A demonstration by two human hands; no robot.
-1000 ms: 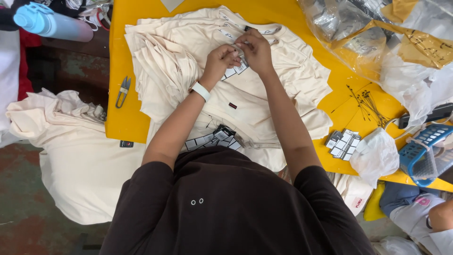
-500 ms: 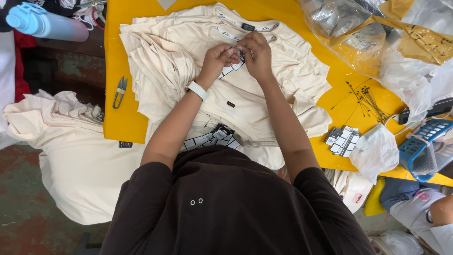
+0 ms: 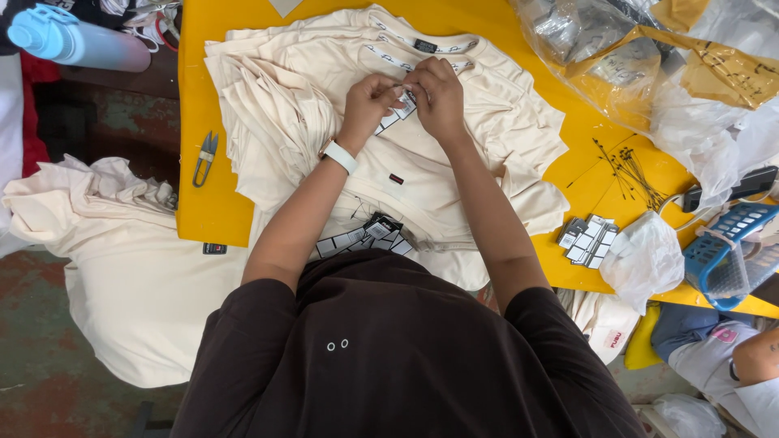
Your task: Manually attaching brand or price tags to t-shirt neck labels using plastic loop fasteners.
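Both forearms reached forward from the dark brown shirt over the yellow worktop (image 3: 203, 211), elbows bent and wrists angled inward so that the two hands met above the chest of the top cream T-shirt (image 3: 422, 174) in a stack lying across the middle of the worktop, its collar toward the far edge. The left hand (image 3: 367, 104), with a white band at the wrist, had its fingers curled and pinched shut on one end of a small strip of white paper tags (image 3: 398, 112); the right hand (image 3: 434, 96) was knuckles-up just beside it, fingers closed tight on the same strip, the fingertips of the two hands almost touching. The strip sat between them, just below the neckline of the shirt, its loose end trailing toward the left wrist. A bundle of black and white tags (image 3: 365, 235) lay on the shirt's hem at the near edge, close to the person's body. Small metal thread snips (image 3: 206, 156) rested near the left edge of the worktop. Toward the right edge lay another pile of small white tags (image 3: 588, 239), a crumpled white plastic bag (image 3: 645, 259), and a spread of thin black tag pins (image 3: 629, 172). A blue plastic basket (image 3: 730, 251) hung at the near right corner.
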